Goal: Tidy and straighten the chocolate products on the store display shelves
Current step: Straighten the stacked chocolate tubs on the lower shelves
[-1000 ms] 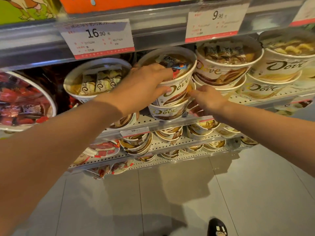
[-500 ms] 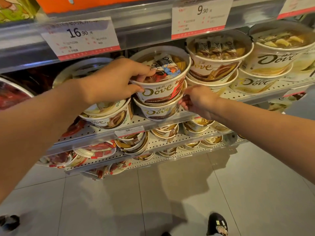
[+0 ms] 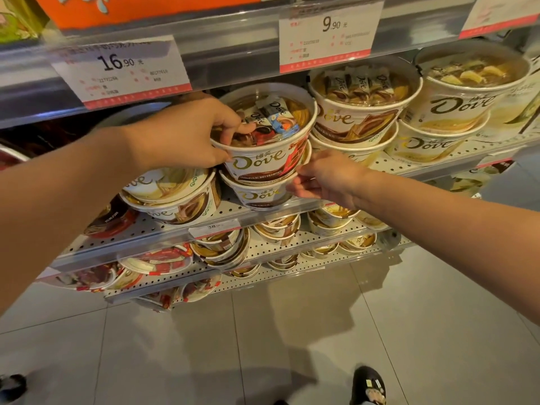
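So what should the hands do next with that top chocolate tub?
Probably turn the top tub a little so it faces front: its Dove name sits off to the left. The left hand grips its rim; the right hand steadies the lower tub.

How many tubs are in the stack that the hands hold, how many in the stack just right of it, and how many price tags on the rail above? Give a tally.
Held stack: 2, top tub and lower tub
Right stack tubs: 2
Price tags: 3, one cut off
Total: 7
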